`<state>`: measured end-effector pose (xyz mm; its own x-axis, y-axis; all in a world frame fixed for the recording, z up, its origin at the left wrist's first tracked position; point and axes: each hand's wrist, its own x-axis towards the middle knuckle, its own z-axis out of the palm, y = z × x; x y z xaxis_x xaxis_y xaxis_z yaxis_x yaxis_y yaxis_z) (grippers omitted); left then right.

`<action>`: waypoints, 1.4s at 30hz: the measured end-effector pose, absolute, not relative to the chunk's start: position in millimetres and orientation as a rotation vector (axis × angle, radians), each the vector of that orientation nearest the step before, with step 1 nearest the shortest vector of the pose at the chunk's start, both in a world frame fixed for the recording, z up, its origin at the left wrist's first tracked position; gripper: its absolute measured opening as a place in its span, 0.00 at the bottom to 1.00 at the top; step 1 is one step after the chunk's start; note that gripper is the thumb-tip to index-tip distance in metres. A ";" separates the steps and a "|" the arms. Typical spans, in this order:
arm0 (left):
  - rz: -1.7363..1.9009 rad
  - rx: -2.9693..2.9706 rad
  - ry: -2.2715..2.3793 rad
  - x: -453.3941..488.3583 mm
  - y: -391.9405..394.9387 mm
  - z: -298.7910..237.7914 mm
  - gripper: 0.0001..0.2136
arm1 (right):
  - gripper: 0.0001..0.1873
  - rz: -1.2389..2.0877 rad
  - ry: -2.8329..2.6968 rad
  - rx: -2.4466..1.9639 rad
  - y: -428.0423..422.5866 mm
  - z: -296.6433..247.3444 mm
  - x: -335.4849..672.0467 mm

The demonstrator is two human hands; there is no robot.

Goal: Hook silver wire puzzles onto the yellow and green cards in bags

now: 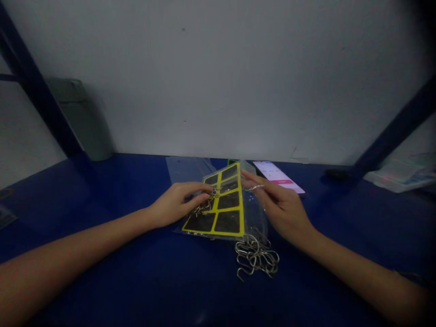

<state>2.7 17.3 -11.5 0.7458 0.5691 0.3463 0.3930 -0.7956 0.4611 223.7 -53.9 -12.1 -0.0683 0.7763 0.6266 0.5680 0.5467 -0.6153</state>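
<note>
Silver wire hooks (205, 205) lie tangled under your left hand (173, 204), its fingers curled narrow over them and pressing them against a yellow-and-black card (226, 204). Your right hand (281, 210) is narrow too, thumb and forefinger pinching one loose hook (255, 187) just above the card's edge. Tugging that hook hard could drag the tangle along, and the wire ends could snag the clear plastic bag (185, 169) beneath the card or prick a fingertip. Too much pressure could also slide the card across the bag. Just below the card, a heap of linked hooks (257, 259) sits on the blue desk (102, 190). Farther back lies a phone (277, 176) with a lit screen.
</note>
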 end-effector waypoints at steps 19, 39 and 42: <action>0.643 2.580 0.654 4.0 14.0 -7.9 0.15 | 0.21 0.741 -1.677 -0.976 -53.2 -10.4 218.9; 0.562 2.705 0.795 9.0 8.2 -9.0 0.17 | 0.15 -0.394 -1.900 -1.098 -47.3 -6.6 218.9; 0.567 2.640 0.838 8.8 7.4 -9.5 0.18 | 0.18 -0.508 -2.036 -1.019 -45.4 -7.9 221.9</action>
<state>8.8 7.4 -9.5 0.7502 0.6020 0.2736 0.4779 -0.7795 0.4049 221.9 -45.4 -7.9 -0.3681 0.4870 0.7920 0.8018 0.5975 0.0052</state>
